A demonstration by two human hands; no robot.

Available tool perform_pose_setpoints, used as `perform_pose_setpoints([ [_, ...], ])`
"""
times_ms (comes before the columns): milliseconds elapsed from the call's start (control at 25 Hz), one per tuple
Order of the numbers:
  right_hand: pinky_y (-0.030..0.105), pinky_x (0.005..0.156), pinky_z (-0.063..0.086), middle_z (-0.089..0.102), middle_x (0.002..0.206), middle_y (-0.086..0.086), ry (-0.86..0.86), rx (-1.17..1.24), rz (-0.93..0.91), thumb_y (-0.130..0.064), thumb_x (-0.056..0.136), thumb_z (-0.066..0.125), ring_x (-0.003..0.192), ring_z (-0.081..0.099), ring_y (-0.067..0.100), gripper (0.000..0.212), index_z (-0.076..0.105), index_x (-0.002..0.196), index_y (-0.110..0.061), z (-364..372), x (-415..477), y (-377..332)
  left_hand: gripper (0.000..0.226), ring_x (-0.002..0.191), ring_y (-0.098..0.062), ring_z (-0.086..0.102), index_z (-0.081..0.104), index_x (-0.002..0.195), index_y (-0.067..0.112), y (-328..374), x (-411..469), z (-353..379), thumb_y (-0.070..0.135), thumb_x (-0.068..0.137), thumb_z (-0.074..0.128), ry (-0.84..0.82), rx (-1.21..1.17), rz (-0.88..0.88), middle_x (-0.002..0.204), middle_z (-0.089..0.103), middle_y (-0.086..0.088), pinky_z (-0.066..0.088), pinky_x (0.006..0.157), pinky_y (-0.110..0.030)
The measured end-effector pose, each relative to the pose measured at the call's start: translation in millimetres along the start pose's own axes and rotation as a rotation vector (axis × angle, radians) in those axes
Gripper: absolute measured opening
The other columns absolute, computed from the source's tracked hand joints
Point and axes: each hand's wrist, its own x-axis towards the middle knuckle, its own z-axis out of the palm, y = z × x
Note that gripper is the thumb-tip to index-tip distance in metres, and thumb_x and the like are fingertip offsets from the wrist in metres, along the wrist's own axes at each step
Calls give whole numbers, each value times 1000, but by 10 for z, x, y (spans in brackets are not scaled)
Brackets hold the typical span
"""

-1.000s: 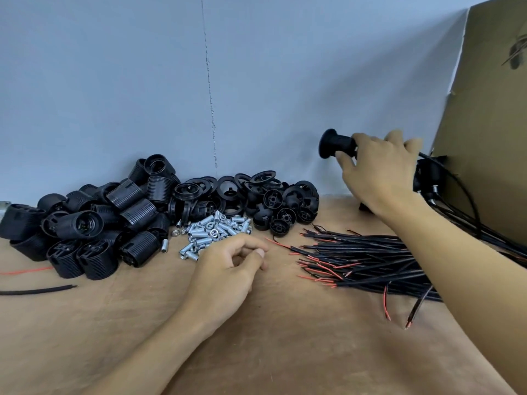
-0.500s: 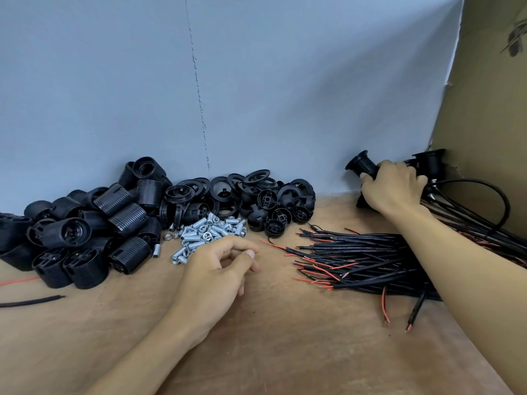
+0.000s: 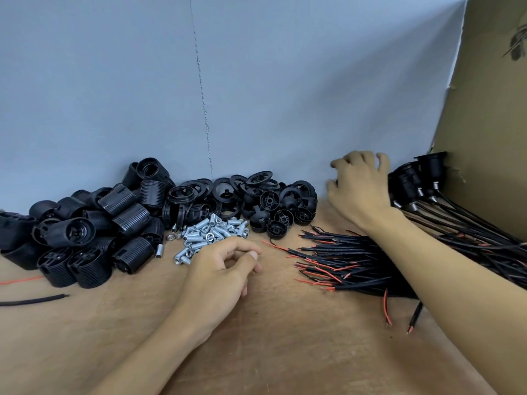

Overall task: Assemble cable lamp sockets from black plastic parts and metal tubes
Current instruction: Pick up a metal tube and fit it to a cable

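Released since earlier, the finished socket [image 3: 406, 178] is laid at the tabletop's [image 3: 285, 323] back right corner; right hand [image 3: 360, 189] is spread empty, left hand [image 3: 219, 269] loosely curled, empty.

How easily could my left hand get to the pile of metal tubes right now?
Probably easily. The left hand rests on the table just in front of the metal tubes, fingers loosely curled and seemingly empty, with nothing lying between them.

Right hand [image 3: 360, 189] empty by finished sockets [image 3: 413, 181] — left hand [image 3: 221, 269] idle.
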Motion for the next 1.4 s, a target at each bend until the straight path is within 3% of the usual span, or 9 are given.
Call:
perform_pose_setpoints([
  [200,41,107,24,64,122,6,-107,189,-122,-26,95,53,120,49,28,31,69,121,-20,87,-221,-351,34,45,-7,53,73,84,41,19,-7,5,11,96,63,-7,5,0,76,75,6,44,49,-16],
  [400,42,104,30,64,120,5,-124,398,-62,-20,97,51,119,51,28,30,68,122,-21,-30,-258,-417,34,46,-8,53,73,83,40,26,-8,1,11,96,62,-10,17,3,77,75,6,45,50,-17],
  [600,35,86,45,63,109,1,-121,520,-173,-23,94,58,106,58,23,28,66,120,-20,-182,-541,-726,28,49,-3,54,74,82,33,25,-13,19,10,94,64,8,23,3,75,74,11,46,56,-20],
  [680,31,78,43,58,110,-1,-169,548,-156,-26,94,59,104,56,22,29,58,122,-20,-167,-667,-859,22,55,4,55,74,81,30,28,-23,39,10,89,69,68,137,50,70,68,22,40,61,-13],
  [760,32,82,41,55,113,0,-208,495,-162,-29,94,58,108,52,22,27,53,119,-20,-146,-765,-940,28,60,5,53,68,79,32,52,-52,67,5,82,72,118,304,138,70,62,23,36,60,-9],
  [880,35,90,38,55,113,-1,-190,333,-306,-33,95,54,110,49,22,22,56,114,-21,-188,-875,-971,38,72,-2,50,56,88,35,60,-72,60,0,76,66,241,421,161,84,53,13,38,66,-22],
  [1040,32,82,36,60,99,-6,-171,321,-476,-33,96,55,96,56,19,15,64,104,-24,-314,-988,-1005,32,86,-15,49,45,97,29,40,-22,-134,8,79,62,461,490,22,92,43,11,39,68,-35],
  [1200,29,78,43,59,110,-10,-289,520,-382,-33,95,59,96,60,16,22,64,116,-29,-342,-1076,-1085,31,92,-21,53,46,103,28,-3,2,-250,16,81,63,443,605,-90,104,41,8,36,70,-35],
  [1400,26,83,43,56,115,-10,-335,553,-383,-35,95,61,104,59,15,35,61,130,-30,-244,-1066,-1085,35,104,-22,53,56,114,22,-69,-7,-199,17,80,65,423,808,37,114,39,4,36,77,-31],
])
